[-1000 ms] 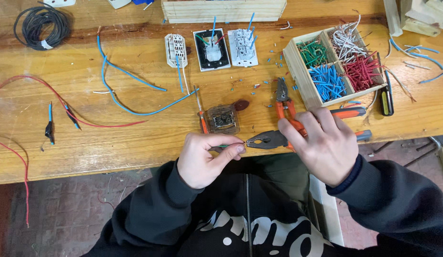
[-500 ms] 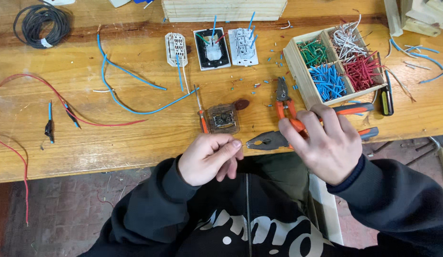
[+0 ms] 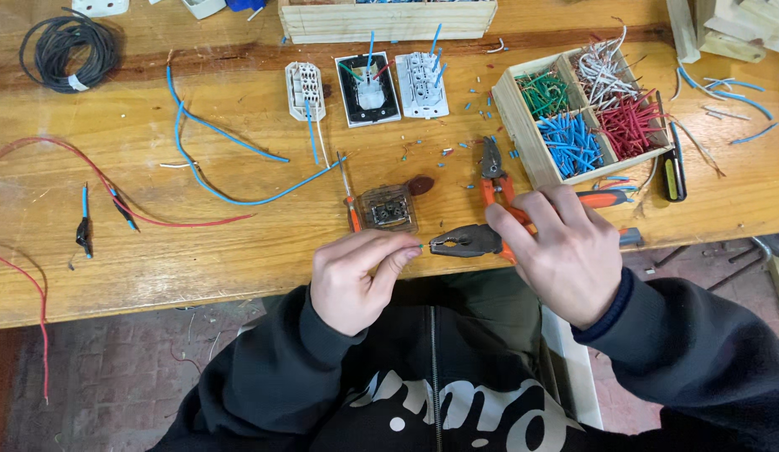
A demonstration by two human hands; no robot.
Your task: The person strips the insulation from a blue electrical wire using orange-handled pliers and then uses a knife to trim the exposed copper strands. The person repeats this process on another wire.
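My right hand (image 3: 563, 251) grips orange-handled combination pliers (image 3: 466, 241), whose dark jaws point left at the table's front edge. My left hand (image 3: 353, 276) pinches a short piece of wire (image 3: 417, 246) between thumb and forefinger, its tip right at the plier jaws. The wire is mostly hidden by my fingers. Just beyond my hands lie a clear brown socket module (image 3: 388, 208) and an orange-handled screwdriver (image 3: 352, 205). A second orange-handled tool, wire strippers (image 3: 492, 170), lies partly under my right hand.
A wooden compartment box (image 3: 523, 138) holds green, white, blue and red wire pieces. Three socket inserts (image 3: 368, 86) lie further back. Loose blue wire (image 3: 230, 151), red wire (image 3: 88, 167) and a black cable coil (image 3: 67, 48) occupy the left. A black screwdriver (image 3: 674, 172) lies right.
My left hand drew the wire back from the pliers half a second ago and has now brought it to the jaws again. The right hand's grip on the handles closed a little.
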